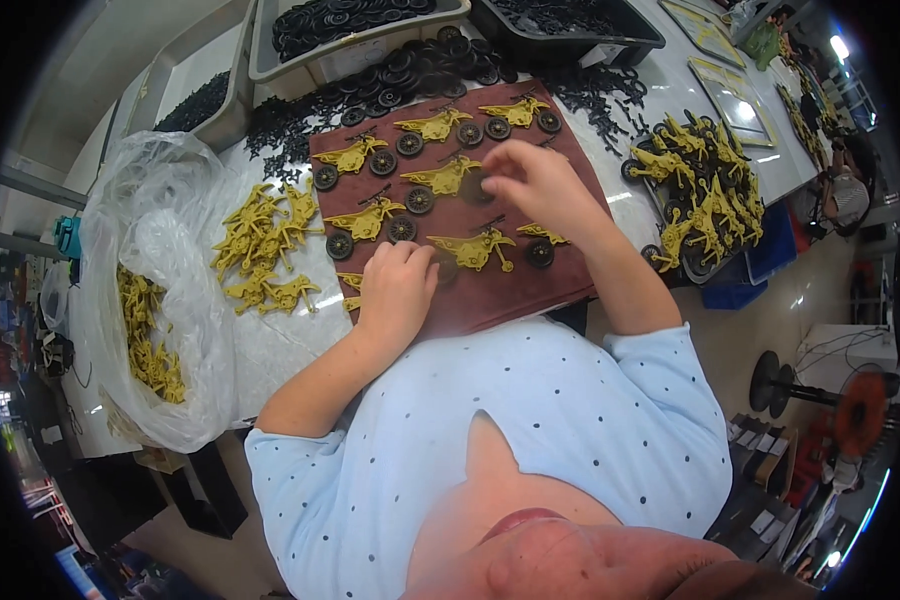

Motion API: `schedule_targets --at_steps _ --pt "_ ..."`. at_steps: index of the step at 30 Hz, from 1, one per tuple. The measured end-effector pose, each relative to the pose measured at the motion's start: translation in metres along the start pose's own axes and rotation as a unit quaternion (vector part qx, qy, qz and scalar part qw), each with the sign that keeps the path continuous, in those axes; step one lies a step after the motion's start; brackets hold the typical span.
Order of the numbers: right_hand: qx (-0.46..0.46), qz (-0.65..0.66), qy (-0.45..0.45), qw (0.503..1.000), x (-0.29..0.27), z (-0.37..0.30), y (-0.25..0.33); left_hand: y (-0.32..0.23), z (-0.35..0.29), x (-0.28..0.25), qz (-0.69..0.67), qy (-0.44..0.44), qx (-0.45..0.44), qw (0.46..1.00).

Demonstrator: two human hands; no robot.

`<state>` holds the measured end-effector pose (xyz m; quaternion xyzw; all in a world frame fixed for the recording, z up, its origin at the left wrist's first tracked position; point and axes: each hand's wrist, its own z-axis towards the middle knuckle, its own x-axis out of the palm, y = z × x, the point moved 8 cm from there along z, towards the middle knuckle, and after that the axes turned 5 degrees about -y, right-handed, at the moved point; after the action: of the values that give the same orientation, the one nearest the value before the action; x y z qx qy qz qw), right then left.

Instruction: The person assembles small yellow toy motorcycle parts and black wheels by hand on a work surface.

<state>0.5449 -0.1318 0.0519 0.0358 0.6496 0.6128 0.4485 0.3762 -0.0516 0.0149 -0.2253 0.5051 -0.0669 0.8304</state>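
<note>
A brown mat [560,285] bears several yellow toy motorbikes with black handlebars and wheels. My right hand [540,190] is over the mat's right half, thumb and fingertips pinched at a blurred black wheel [479,189] by the front of a yellow motorbike body [438,178]. At the mat's near left, my left hand [395,290] is closed, its fingers curled down. Its fingertips are at another blurred wheel [444,266], beside the rear of a motorbike body [472,249] whose front fork carries no wheel. The hand covers part of another motorbike.
Yellow bodies lie in a pile [260,245] left of the mat and in a clear plastic bag [195,330]. Loose wheels [400,80] and black parts lie behind it, before bins [365,50]. A heaped tray [705,200] of motorbikes stands right.
</note>
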Motion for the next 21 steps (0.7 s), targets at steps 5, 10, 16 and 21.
schedule_targets --at_steps 5,10,16,21 --pt "0.056 -0.010 0.005 0.998 0.002 -0.059 -0.019 -0.013 0.003 -0.001 -0.002 0.029 0.049 0.998" --pt "0.049 -0.091 0.007 0.995 0.012 -0.079 -0.035 -0.010 0.000 0.008 0.034 0.043 0.062 0.997" --pt "0.013 -0.170 0.011 0.985 0.018 -0.087 -0.031 -0.013 0.001 0.004 0.046 0.012 0.060 0.997" --pt "0.000 -0.198 -0.015 0.980 0.018 -0.092 -0.029 -0.010 -0.002 0.008 0.016 0.041 0.073 0.996"
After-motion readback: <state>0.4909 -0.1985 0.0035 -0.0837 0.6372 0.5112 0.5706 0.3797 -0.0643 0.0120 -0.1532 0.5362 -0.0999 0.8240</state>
